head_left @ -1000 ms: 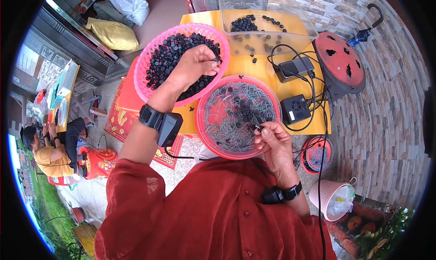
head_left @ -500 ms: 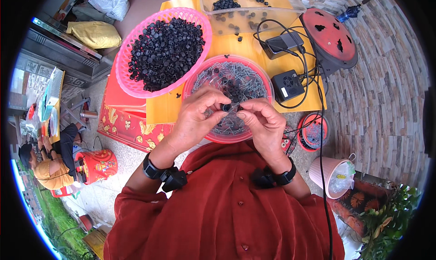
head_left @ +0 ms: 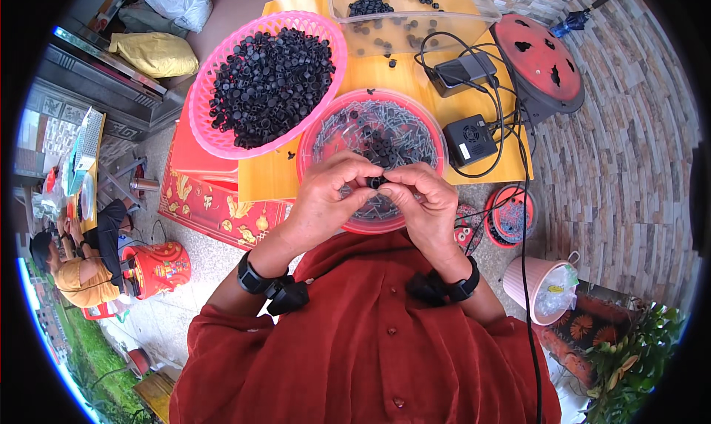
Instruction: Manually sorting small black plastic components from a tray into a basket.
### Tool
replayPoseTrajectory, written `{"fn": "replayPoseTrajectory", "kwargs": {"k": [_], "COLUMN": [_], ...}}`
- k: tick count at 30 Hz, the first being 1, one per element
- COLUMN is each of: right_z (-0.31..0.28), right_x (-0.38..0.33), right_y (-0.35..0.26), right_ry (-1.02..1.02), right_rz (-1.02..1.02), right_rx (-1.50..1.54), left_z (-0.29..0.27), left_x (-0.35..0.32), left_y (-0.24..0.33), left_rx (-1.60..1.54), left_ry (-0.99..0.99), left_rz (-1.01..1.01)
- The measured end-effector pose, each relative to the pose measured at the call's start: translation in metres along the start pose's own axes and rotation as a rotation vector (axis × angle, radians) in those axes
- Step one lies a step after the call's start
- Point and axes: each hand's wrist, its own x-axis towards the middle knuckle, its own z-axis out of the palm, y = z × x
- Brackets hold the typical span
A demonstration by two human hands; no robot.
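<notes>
My left hand point(head_left: 331, 194) and my right hand point(head_left: 424, 202) meet over a round red-rimmed basin point(head_left: 305, 151). Between the left thumb and forefinger is a small black plastic cap point(head_left: 376, 180). The right thumb and forefinger pinch at the same cap from the other side; whether they hold a separate small piece is hidden. Beneath the hands, the basin holds many metal screws point(head_left: 416, 134) and a heap of small black parts point(head_left: 381, 146). Up and to the left, a pink lattice basket point(head_left: 200, 124) is heaped with black caps point(head_left: 270, 83).
A clear plastic box point(head_left: 459, 28) with black pieces stands at the table's point(head_left: 266, 179) far side. Two black power units point(head_left: 470, 139) with looping cables lie to the right. A red-topped stool point(head_left: 537, 57), a pink bin point(head_left: 522, 283) and a seated person point(head_left: 81, 276) are farther out.
My hands have come together, and the right fingertips now touch the cap that the left hand holds. Both were slightly apart before.
</notes>
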Motion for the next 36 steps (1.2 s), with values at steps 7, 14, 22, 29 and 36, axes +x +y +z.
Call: {"fn": "replayPoseTrajectory", "kwargs": {"k": [7,14,22,29,36], "right_z": [0.002,0.002,0.004,0.006,0.011], "right_x": [0.002,-0.001,-0.004,-0.005,-0.010], "right_y": [-0.003,0.000,0.000,-0.003,-0.002], "right_ry": [0.001,0.020,-0.003,-0.017,0.069], "right_rz": [-0.043,-0.041,0.029,0.101,0.215], "right_rx": [-0.077,-0.115,-0.023,0.053,0.251], "left_z": [0.007,0.010,0.010,0.015,0.013], "left_x": [-0.009,-0.011,-0.014,-0.015,-0.017], "left_y": [-0.012,-0.017,-0.013,-0.012,-0.013], "left_rx": [-0.213,-0.391,-0.564,-0.626,-0.564], "left_ry": [0.075,0.070,0.080,0.152,0.170], "left_rz": [-0.206,-0.241,-0.363,-0.242,-0.171]}}
